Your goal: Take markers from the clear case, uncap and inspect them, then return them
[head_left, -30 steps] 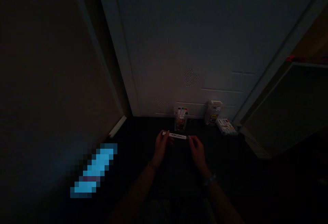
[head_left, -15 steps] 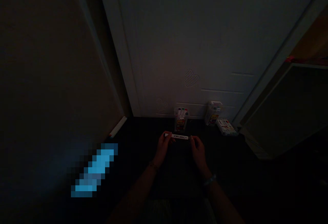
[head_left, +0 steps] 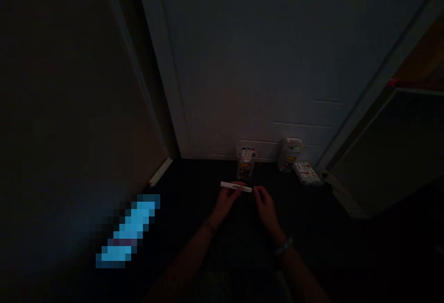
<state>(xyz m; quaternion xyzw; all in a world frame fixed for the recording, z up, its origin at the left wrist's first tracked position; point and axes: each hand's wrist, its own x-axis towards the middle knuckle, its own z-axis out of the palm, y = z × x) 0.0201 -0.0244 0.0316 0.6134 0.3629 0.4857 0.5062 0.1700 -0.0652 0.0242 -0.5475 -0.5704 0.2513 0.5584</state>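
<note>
A white marker (head_left: 227,185) with dark print on its side lies almost level in front of me, its right end slightly lower. My left hand (head_left: 229,195) is closed around its middle and right part, thumb on the near side. At the marker's right end, my right hand (head_left: 263,201) has its thumb and fingertips pinched together. Whether those fingertips hold the marker's dark end or a small cap is too dim to tell. Just beyond stands a clear case (head_left: 245,166) with several markers upright in it, their coloured ends showing.
Farther right, a second clear case (head_left: 288,157) stands against the pale panel (head_left: 236,62) with embossed hearts. Beside it lies a flat white pack (head_left: 308,173). A bright, pixelated blue patch (head_left: 130,229) is at left on the dark surface (head_left: 194,187). The room is very dim.
My left hand has slid right along the marker, from its left end to its middle. The marker has shifted slightly left. My right hand has moved a little left, staying by the right end.
</note>
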